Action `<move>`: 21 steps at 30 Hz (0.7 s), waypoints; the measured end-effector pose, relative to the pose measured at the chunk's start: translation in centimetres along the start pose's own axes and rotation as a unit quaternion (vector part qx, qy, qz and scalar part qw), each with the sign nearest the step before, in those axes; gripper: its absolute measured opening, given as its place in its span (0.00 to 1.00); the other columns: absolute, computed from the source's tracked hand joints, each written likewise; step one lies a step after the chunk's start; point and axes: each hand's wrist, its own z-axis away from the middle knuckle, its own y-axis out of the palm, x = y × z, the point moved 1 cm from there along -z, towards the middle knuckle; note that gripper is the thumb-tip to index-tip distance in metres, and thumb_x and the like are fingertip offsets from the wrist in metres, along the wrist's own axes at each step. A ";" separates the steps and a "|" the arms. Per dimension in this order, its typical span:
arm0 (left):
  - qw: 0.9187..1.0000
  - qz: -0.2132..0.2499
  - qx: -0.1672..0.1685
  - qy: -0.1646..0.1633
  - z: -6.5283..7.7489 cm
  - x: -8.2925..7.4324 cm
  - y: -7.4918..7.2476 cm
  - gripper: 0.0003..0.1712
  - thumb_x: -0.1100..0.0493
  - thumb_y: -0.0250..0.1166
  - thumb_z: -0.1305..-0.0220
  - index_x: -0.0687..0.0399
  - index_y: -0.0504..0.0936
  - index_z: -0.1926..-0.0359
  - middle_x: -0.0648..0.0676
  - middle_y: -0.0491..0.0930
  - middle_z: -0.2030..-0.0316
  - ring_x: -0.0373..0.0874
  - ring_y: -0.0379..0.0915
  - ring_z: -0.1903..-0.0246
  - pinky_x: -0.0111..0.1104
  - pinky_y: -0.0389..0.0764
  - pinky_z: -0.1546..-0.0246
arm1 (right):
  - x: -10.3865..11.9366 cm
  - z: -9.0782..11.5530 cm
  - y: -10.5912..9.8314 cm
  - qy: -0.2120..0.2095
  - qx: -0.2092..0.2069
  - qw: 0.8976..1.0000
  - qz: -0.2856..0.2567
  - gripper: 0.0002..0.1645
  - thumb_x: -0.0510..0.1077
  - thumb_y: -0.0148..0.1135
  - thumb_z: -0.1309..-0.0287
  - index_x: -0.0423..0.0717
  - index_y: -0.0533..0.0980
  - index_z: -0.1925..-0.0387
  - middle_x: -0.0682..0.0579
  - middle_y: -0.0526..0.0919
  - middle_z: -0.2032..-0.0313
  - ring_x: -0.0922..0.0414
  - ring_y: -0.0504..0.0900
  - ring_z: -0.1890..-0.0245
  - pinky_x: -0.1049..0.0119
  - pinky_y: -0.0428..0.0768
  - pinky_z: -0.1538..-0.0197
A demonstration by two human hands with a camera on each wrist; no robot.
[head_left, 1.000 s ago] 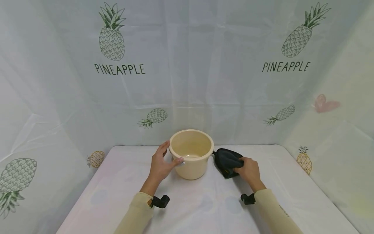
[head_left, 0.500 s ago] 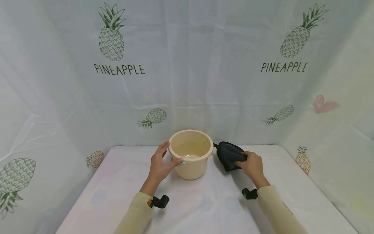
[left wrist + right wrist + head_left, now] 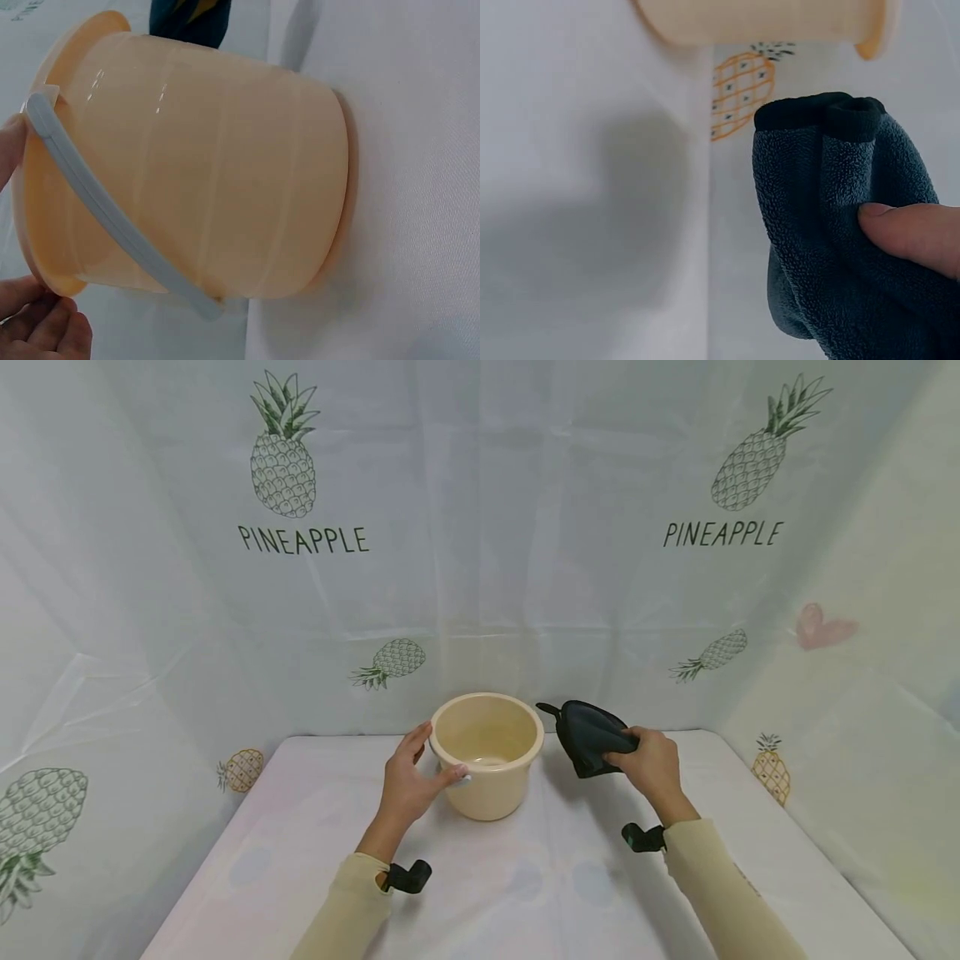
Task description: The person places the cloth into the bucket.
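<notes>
Pinching dark blue towel (image 3: 587,739) with fingers of right hand (image 3: 652,768), up off surface (image 3: 495,902), beside bucket (image 3: 489,795). Holding bucket with left hand (image 3: 408,787). Picked up already; probably yet to put down.

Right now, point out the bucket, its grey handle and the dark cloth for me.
Bucket (image 3: 491,792), head view: outer front wall, below the rim.
Grey handle (image 3: 116,216), left wrist view: middle of its bar.
Dark cloth (image 3: 829,240), right wrist view: fuzzy folded face.

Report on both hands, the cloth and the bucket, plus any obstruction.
Left hand holds upright bucket. Right hand pinches dark cloth, clear of the table. Handle hangs outside; nothing seen between cloth and bucket.
</notes>
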 end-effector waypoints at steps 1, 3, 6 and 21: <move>1.000 0.001 0.001 0.000 0.0 0.0 0.0 0.58 0.50 0.84 0.46 0.64 0.64 0.22 0.60 0.64 0.23 0.57 0.60 0.24 0.48 0.67 0.25 | 0.2 0.0 -0.2 0.002 0.001 1.000 -0.002 0.33 0.44 0.77 0.43 0.27 0.79 0.41 0.25 0.82 0.45 0.28 0.80 0.45 0.35 0.81 0.43; 1.000 0.002 0.002 -0.001 0.1 -0.1 -0.1 0.58 0.50 0.85 0.46 0.64 0.64 0.22 0.59 0.64 0.23 0.57 0.60 0.24 0.47 0.67 0.25 | 0.7 -0.1 -0.6 0.002 0.002 1.000 -0.004 0.34 0.44 0.77 0.42 0.28 0.79 0.40 0.25 0.81 0.44 0.28 0.79 0.45 0.35 0.81 0.43; 1.000 0.004 0.001 0.001 0.0 0.0 -0.1 0.58 0.50 0.84 0.46 0.64 0.64 0.22 0.59 0.64 0.23 0.56 0.60 0.24 0.46 0.67 0.25 | 1.3 -0.3 -1.3 -0.005 -0.003 1.000 -0.008 0.34 0.44 0.76 0.42 0.27 0.79 0.40 0.25 0.81 0.44 0.28 0.80 0.45 0.35 0.81 0.43; 1.000 0.015 0.003 -0.005 0.1 -0.2 -0.1 0.59 0.50 0.84 0.46 0.64 0.63 0.21 0.60 0.63 0.22 0.58 0.60 0.24 0.47 0.66 0.25 | 4.0 -1.4 -4.3 -0.015 -0.024 0.999 -0.018 0.33 0.44 0.75 0.40 0.26 0.78 0.39 0.26 0.82 0.45 0.29 0.80 0.47 0.36 0.83 0.46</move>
